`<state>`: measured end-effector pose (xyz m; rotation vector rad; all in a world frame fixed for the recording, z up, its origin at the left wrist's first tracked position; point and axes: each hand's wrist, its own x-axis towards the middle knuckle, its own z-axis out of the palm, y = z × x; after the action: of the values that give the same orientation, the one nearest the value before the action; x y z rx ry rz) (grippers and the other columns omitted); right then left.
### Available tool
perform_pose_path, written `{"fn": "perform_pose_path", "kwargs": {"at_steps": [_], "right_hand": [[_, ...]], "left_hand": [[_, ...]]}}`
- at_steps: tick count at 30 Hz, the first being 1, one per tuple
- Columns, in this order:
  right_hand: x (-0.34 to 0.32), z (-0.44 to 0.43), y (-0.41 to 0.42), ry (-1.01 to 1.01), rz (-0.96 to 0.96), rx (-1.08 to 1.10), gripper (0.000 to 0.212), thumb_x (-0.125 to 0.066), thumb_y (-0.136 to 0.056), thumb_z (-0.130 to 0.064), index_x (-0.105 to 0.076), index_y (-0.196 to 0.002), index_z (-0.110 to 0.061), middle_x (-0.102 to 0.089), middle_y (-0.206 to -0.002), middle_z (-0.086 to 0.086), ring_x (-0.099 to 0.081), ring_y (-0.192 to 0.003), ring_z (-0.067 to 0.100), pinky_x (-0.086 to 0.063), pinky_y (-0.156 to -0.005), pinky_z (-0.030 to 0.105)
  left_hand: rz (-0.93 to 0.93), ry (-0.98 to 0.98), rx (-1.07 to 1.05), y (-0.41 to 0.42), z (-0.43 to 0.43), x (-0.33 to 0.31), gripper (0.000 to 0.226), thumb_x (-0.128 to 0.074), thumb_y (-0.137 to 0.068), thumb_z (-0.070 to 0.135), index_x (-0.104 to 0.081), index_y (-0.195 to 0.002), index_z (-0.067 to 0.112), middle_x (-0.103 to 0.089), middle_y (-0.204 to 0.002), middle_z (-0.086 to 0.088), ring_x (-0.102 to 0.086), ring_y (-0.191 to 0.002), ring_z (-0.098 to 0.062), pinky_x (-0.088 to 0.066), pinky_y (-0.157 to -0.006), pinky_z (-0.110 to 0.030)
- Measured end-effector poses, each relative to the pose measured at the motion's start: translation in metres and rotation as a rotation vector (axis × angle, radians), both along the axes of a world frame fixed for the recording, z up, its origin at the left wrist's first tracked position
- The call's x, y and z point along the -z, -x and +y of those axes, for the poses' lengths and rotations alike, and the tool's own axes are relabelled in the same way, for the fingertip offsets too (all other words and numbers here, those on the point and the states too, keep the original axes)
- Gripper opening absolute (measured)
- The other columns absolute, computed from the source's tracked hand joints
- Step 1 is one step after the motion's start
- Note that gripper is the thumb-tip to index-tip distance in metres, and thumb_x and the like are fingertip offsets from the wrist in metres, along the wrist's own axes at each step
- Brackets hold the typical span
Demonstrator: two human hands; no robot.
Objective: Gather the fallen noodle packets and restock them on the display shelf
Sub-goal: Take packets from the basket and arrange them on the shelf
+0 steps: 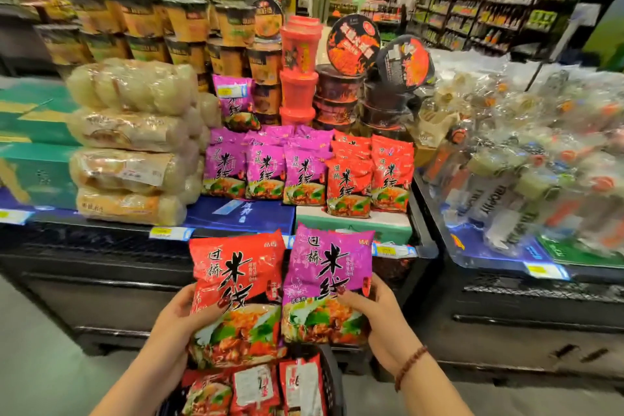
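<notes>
We are gripping a red packet (236,280) in the left hand (179,317), a purple packet (327,273) in the right hand (378,314), both upright. On the shelf (101,240) ahead, the purple row (263,169) is standing left, the red row (368,176) right: crossed.

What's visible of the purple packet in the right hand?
The purple packet is a glossy, puffy plastic pillow bag with a crimped top edge. Large black brush characters sit on magenta, and the lower part shows a photo of a noodle dish with greens. It is held upright, front showing. The right hand grips its lower right side, thumb on the front. Its left edge meets the red packet.
</notes>
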<state>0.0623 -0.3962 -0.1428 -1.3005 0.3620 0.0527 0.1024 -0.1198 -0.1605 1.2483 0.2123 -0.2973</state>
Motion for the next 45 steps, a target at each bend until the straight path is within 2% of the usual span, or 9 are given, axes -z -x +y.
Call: {"fn": "perform_pose_path", "kwargs": {"at_steps": [4, 8, 13, 20, 27, 30, 34, 42, 45], "right_hand": [[-0.013, 0.011, -0.045, -0.022, -0.010, 0.001, 0.038, -0.075, -0.063, 0.001, -0.059, -0.097, -0.005, -0.068, -0.073, 0.006, -0.066, -0.070, 0.021, -0.053, -0.062, 0.033], [-0.025, 0.013, -0.091, 0.020, -0.026, 0.021, 0.023, -0.068, -0.078, 0.008, -0.062, -0.096, -0.006, -0.070, -0.081, 0.008, -0.065, -0.080, 0.024, -0.052, -0.069, 0.034], [-0.030, 0.020, -0.152, 0.071, -0.072, 0.000, 0.031, -0.069, -0.077, 0.010, -0.062, -0.102, -0.007, -0.071, -0.091, 0.008, -0.067, -0.081, 0.017, -0.052, -0.067, 0.022], [-0.011, 0.038, -0.265, 0.073, -0.105, -0.079, 0.044, -0.074, -0.074, 0.008, -0.057, -0.111, -0.009, -0.070, -0.098, 0.008, -0.066, -0.087, 0.021, -0.054, -0.075, 0.025], [0.030, 0.072, -0.364, 0.088, -0.070, -0.245, 0.041, -0.077, -0.074, 0.005, -0.060, -0.111, -0.004, -0.071, -0.097, 0.012, -0.067, -0.087, 0.025, -0.054, -0.086, 0.039], [0.049, 0.090, -0.393, 0.068, -0.033, -0.255, 0.037, -0.077, -0.075, 0.002, -0.058, -0.101, -0.015, -0.068, -0.093, 0.004, -0.064, -0.085, 0.020, -0.050, -0.079, 0.031], [0.074, 0.118, -0.420, 0.067, 0.022, -0.309, 0.040, -0.080, -0.074, -0.005, -0.059, -0.105, -0.016, -0.068, -0.097, 0.003, -0.064, -0.093, 0.023, -0.051, -0.089, 0.035], [0.092, 0.155, -0.428, 0.381, -0.051, -0.347, 0.039, -0.083, -0.072, -0.016, -0.052, -0.097, -0.014, -0.062, -0.090, 0.004, -0.060, -0.086, 0.023, -0.045, -0.078, 0.029], [0.088, 0.157, -0.413, 0.536, -0.124, -0.281, 0.059, -0.082, -0.073, -0.023, -0.050, -0.120, -0.009, -0.054, -0.111, 0.002, -0.056, -0.105, 0.021, -0.042, -0.090, 0.024]], "left_hand": [[0.002, 0.005, -0.049, -0.038, 0.015, -0.008, 0.050, -0.067, -0.065, 0.001, -0.061, -0.114, 0.007, -0.071, -0.103, -0.022, -0.069, -0.082, -0.035, -0.053, -0.078, -0.046], [0.004, -0.010, -0.095, -0.072, 0.029, -0.011, 0.041, -0.065, -0.075, -0.003, -0.060, -0.114, 0.009, -0.073, -0.097, -0.016, -0.069, -0.081, -0.033, -0.053, -0.072, -0.044], [0.053, 0.015, -0.161, -0.102, 0.043, -0.005, 0.048, -0.067, -0.070, 0.003, -0.060, -0.117, 0.008, -0.071, -0.106, -0.020, -0.067, -0.092, -0.038, -0.053, -0.082, -0.048], [0.078, -0.007, -0.378, -0.133, 0.037, 0.007, 0.039, -0.065, -0.075, -0.002, -0.060, -0.112, 0.009, -0.072, -0.101, -0.020, -0.066, -0.089, -0.037, -0.047, -0.092, -0.058], [0.121, -0.043, -0.596, -0.147, 0.010, 0.017, 0.055, -0.081, -0.057, 0.015, -0.065, -0.110, 0.017, -0.070, -0.112, -0.015, -0.063, -0.106, -0.038, -0.043, -0.099, -0.061], [0.130, -0.029, -0.693, -0.157, -0.001, 0.025, 0.039, -0.068, -0.076, -0.005, -0.061, -0.113, 0.005, -0.067, -0.112, -0.028, -0.063, -0.101, -0.042, -0.046, -0.096, -0.057], [0.181, -0.045, -0.772, -0.166, -0.006, 0.035, 0.031, -0.061, -0.083, -0.009, -0.061, -0.111, 0.004, -0.068, -0.107, -0.027, -0.064, -0.096, -0.041, -0.048, -0.092, -0.053], [0.195, -0.046, -0.813, -0.180, -0.008, 0.039, 0.070, -0.087, -0.047, 0.015, -0.063, -0.113, 0.012, -0.071, -0.106, -0.018, -0.066, -0.101, -0.041, -0.047, -0.096, -0.059], [0.202, -0.050, -0.816, -0.181, -0.008, 0.043, 0.063, -0.081, -0.052, 0.009, -0.062, -0.112, 0.009, -0.072, -0.101, -0.018, -0.070, -0.089, -0.037, -0.055, -0.083, -0.051]]}}
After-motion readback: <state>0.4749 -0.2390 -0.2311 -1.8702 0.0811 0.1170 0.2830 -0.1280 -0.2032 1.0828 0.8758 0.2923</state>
